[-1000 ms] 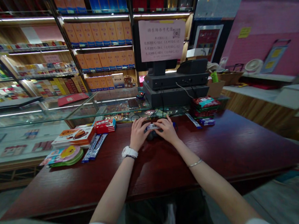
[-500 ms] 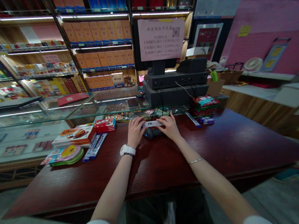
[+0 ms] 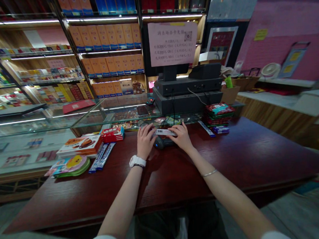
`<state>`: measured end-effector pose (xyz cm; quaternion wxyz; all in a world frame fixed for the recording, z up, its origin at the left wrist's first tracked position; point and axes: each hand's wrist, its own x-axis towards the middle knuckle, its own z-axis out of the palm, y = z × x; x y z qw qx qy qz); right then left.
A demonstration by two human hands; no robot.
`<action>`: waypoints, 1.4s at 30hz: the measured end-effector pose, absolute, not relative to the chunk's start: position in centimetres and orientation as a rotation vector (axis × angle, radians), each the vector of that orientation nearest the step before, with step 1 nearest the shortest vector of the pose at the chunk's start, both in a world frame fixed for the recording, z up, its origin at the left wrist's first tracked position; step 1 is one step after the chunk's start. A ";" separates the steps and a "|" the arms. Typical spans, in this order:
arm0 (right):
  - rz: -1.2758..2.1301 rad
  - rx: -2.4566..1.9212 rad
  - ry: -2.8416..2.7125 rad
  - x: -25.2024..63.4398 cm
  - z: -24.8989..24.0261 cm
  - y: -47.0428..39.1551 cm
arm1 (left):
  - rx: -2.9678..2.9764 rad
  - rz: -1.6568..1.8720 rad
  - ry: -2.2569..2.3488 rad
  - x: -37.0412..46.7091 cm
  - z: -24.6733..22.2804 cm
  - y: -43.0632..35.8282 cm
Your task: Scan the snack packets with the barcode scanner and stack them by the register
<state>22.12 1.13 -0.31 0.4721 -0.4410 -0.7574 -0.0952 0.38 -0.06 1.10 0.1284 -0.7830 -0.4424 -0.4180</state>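
Observation:
A small, narrow white packet [image 3: 164, 132] with dark print is held level between my two hands. Its left end is gripped by my left hand [image 3: 146, 138], which has a white watch on the wrist. My right hand [image 3: 181, 136] pinches the right end, its index finger raised. Just below the packet, a black scanner [image 3: 161, 143] with a blue light lies on the dark red table [image 3: 178, 180]. Two long blue-and-white packets [image 3: 102, 157] lie to the left, and another long packet [image 3: 206, 128] lies to the right of my right hand.
On the left are an orange-and-white box [image 3: 80, 145], red boxes [image 3: 112, 134] and round-edged colourful packs [image 3: 72, 166]. Red-and-green packets [image 3: 219, 114] are stacked at the right over a purple pack [image 3: 221, 129]. Behind stand a glass case [image 3: 120, 107] and a black register [image 3: 188, 99].
The packet has tilted slightly, its right end now a little lower. Both hands keep hold of it in nearly the same place.

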 end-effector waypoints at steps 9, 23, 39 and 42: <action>0.027 -1.064 -1.861 20.3 -0.4 0.6 | -2.353 -1.111 -1.166 1.0 1.5 -1.2; 1.002 -0.779 -1.265 20.7 0.4 1.3 | -2.379 -1.838 -1.402 1.2 1.4 0.9; -0.249 -0.848 -1.777 20.9 0.9 -0.4 | -2.448 -1.896 -1.400 1.5 1.6 0.3; -0.422 -0.889 -1.856 20.3 0.2 -0.4 | -2.509 -1.894 -1.408 1.6 2.1 -0.2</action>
